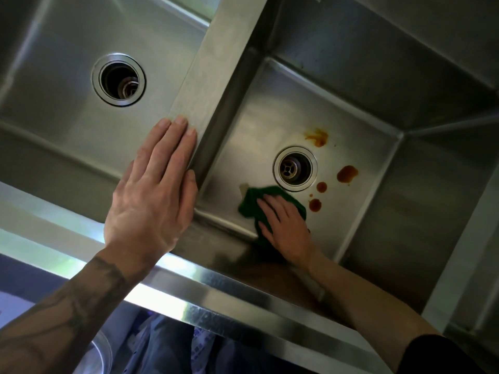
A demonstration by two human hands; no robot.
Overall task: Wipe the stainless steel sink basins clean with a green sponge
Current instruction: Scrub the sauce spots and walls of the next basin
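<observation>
Flat-fingered right hand [283, 225] pressed green sponge [249, 203] near right basin's [364, 238] front edge; open left hand [154, 193] rested on divider [216, 63]. A loaded sponge could smear the brown stains [347, 174].

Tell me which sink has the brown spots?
The right basin, where the right hand presses the green sponge; spots lie near its drain. The left basin shows none.

My left hand [151, 195] lies on the divider [216, 63]; my right hand [286, 225] presses the sponge [249, 202] in the right basin [270, 117], by its drain [294, 168].
</observation>
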